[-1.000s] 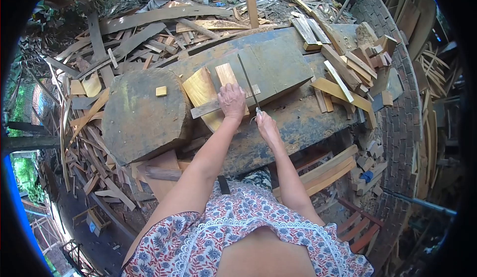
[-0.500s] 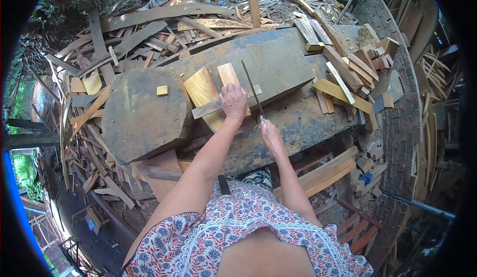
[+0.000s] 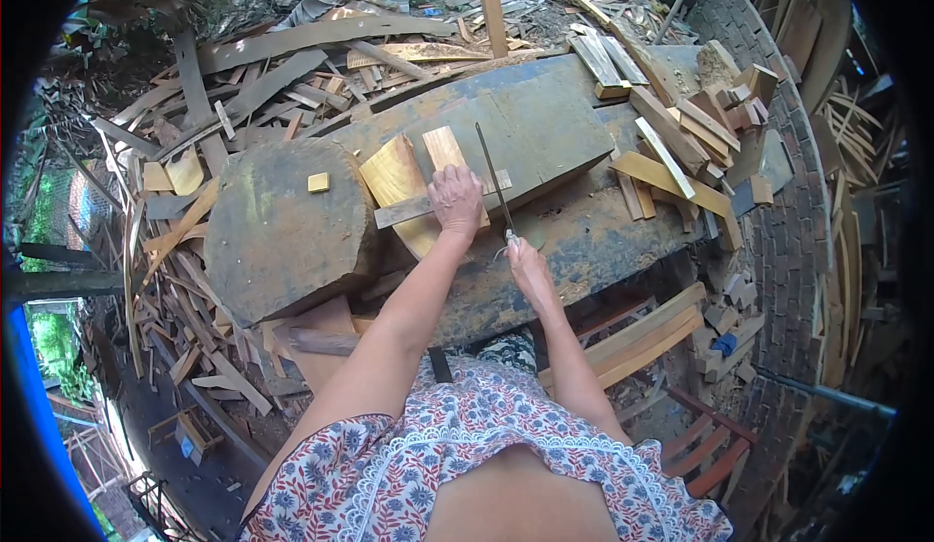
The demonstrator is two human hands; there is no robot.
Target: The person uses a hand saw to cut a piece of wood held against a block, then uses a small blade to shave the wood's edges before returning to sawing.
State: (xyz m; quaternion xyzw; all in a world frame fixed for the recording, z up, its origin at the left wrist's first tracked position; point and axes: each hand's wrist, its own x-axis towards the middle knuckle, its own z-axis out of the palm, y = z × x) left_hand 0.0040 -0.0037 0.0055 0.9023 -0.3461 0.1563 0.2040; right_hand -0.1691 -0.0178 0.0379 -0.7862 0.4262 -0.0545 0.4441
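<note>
My left hand [image 3: 455,199] is closed over a thin grey-brown wooden strip [image 3: 404,213], pressing it down across a pale wooden board [image 3: 444,145]. A wider yellow wood piece [image 3: 395,174] lies under the strip to the left of that hand. My right hand [image 3: 530,271] grips the handle of a handsaw [image 3: 494,178]. The narrow, dark blade points away from me and crosses the strip near its right end, just right of my left hand. Whether the teeth have cut into the strip is too small to tell.
A large wooden block [image 3: 282,250] stands at left with a small yellow wood square [image 3: 318,183] on top. A long thick timber [image 3: 555,124] lies behind the hands. Offcuts [image 3: 686,138] are piled at right, and scrap boards [image 3: 263,75] at the back left.
The saw and my right hand have shifted slightly toward me. My left hand stays on the strip. The view has tilted a little.
</note>
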